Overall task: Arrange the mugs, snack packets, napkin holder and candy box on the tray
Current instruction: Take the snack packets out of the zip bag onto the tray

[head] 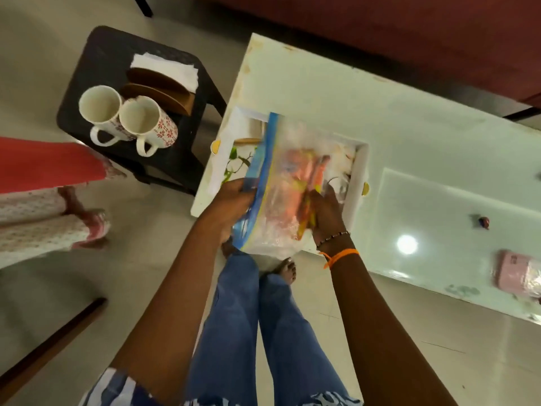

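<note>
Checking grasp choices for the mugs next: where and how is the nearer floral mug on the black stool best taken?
By its handle, coming from the person's side. The mug stands upright with the loop facing the person and free, while its far side touches the second mug and the napkin holder.

Beige tiled floor [380, 341]; glossy white table [409, 136], right, reflecting a ceiling light; black stool [87, 63], far left; dark red sofa [409, 30], far.
</note>
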